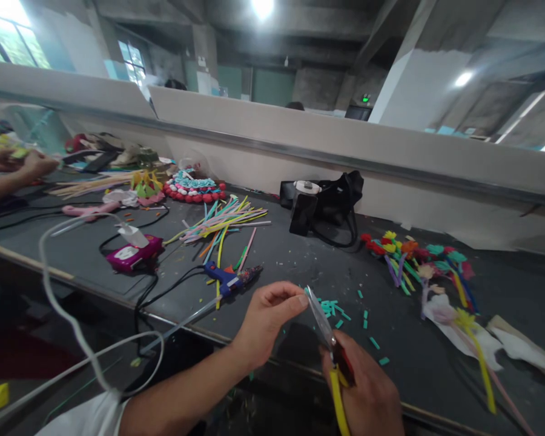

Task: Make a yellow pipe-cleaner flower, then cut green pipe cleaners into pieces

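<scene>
My right hand [366, 384] is closed around the scissors [321, 321], which have yellow and red handles; the blades point up and away. At the blade tips, my left hand [272, 315] pinches a small green piece [306, 291] between thumb and index finger. Most of that piece is hidden by the fingers. Short cut green pieces [329, 307] lie in a small heap just beyond the blades, with several more scattered to the right. Left of my left hand, a blue glue gun [227, 278] rests on the dark table.
Colored strips [229, 219] lie beyond the glue gun [220, 272]. A pink tissue pack [134, 253] and cables are at the left, a black bag [340, 203] at the back. Fuzzy flowers [390, 242] lie right. Another person's hands [39, 166] are at far left.
</scene>
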Motion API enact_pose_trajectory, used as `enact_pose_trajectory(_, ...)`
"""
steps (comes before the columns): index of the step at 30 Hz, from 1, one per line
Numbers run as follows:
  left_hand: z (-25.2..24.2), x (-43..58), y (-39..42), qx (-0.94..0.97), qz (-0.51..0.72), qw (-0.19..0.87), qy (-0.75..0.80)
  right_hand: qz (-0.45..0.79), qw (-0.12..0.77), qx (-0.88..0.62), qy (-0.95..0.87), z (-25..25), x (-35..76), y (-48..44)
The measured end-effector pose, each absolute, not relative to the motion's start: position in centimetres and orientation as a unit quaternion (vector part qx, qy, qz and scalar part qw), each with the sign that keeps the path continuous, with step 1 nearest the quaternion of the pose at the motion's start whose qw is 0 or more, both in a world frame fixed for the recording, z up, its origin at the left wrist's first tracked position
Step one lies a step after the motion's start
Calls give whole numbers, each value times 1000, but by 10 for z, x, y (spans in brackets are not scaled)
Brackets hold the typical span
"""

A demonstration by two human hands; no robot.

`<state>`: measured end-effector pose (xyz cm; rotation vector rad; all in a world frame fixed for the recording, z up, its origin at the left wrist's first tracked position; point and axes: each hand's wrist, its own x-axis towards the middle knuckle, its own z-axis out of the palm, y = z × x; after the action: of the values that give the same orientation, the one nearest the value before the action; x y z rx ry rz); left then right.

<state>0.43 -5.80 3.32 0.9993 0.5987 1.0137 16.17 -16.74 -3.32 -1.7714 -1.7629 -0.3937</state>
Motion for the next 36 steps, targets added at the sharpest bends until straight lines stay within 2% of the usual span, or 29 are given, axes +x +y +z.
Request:
enact_pose_trajectory(5, 34, 3, -58, 487, 457, 688, 284, -141, 283, -673, -669, -36, 166, -171)
enact_pose_trajectory(17, 36, 3, -60, 481, 450, 696, 286, -106, 280, -678, -671, -43, 167, -172)
enact_pose_trajectory(29, 34, 4, -60, 496, 450, 678, 303, -141, 309, -666, -664, -41, 161, -171)
enact_pose_trajectory(32, 33, 4, -60, 570, 440, 618, 314, -137, 371, -656, -643, -30, 154, -168)
enact_pose_trajectory(36, 32, 3, -63, 756, 444, 410, 252, -146, 426, -647, -616, -14, 150, -168)
